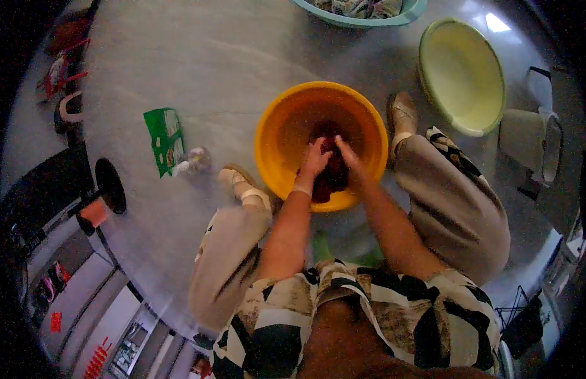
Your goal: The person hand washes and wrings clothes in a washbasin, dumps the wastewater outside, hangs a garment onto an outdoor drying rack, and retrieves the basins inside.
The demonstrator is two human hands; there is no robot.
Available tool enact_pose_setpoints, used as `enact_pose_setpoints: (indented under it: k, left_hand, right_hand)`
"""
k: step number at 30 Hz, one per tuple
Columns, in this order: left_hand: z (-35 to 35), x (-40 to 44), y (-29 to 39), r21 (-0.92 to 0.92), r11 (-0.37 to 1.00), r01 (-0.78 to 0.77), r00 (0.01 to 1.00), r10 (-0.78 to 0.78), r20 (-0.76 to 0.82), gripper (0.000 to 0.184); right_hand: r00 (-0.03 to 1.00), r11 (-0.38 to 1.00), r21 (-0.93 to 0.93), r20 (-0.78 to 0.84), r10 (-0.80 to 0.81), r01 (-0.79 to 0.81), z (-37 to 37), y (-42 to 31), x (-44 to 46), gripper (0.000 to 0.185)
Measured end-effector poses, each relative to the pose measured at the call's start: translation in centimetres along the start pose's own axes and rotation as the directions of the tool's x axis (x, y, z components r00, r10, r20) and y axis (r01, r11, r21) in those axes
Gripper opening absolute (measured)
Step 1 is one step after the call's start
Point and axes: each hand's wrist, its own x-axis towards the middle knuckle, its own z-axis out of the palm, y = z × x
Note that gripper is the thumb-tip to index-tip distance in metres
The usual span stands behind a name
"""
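In our orange basin (277, 129), dark red cloth (334, 174) lies toward the near rim; our left hand (315, 156) grasps it; whether our right hand (351, 156) grips, we cannot tell. A blue basin (362, 23) holds patterned cloth (361, 8).

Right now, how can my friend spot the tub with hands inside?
On the grey floor, find the two feet. Between them sits a basin, left hand and right hand inside. Only it is orange, unlike the pale yellow basin and light blue basin.
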Motion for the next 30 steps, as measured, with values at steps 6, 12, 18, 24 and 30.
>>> enact_pose_setpoints:
  k: [6, 12, 18, 24, 30]
  left_hand:
    - [-1.7, -6.8, 10.5, 0.014, 0.992, -0.124, 0.992, 0.124, 0.014, 0.028]
    - [-3.5, -7.9, 11.8, 0.203, 0.924, -0.326, 0.89, 0.372, -0.265, 0.024]
    - [-6.4, -4.8, 8.2, 0.072, 0.997, -0.024, 0.875, 0.055, -0.481, 0.029]
    - [-9.7, -5.6, 6.0, -0.085, 0.996, 0.017, 0.842, -0.061, -0.535, 0.034]
    - [-11.9, -7.8, 4.9, -0.11, 0.992, -0.067, 0.773, -0.018, -0.634, 0.034]
  right_hand:
    - [0.943, 0.82, 0.465, 0.168, 0.287, -0.333, -2.6, 2.1, 2.5, 0.048]
    - [0.971, 0.89, 0.426, 0.228, 0.068, -0.163, 0.5, 1.7, 1.2, 0.041]
    - [0.954, 0.947, 0.322, 0.284, -0.091, -0.006, 0.0, 6.2, 6.1, 0.036]
    - [0.962, 0.972, 0.157, 0.187, -0.201, 0.173, 1.2, 3.9, 4.7, 0.035]
    - [0.923, 0.895, -0.385, -0.209, -0.322, 0.225, -3.3, 1.5, 5.5, 0.047]
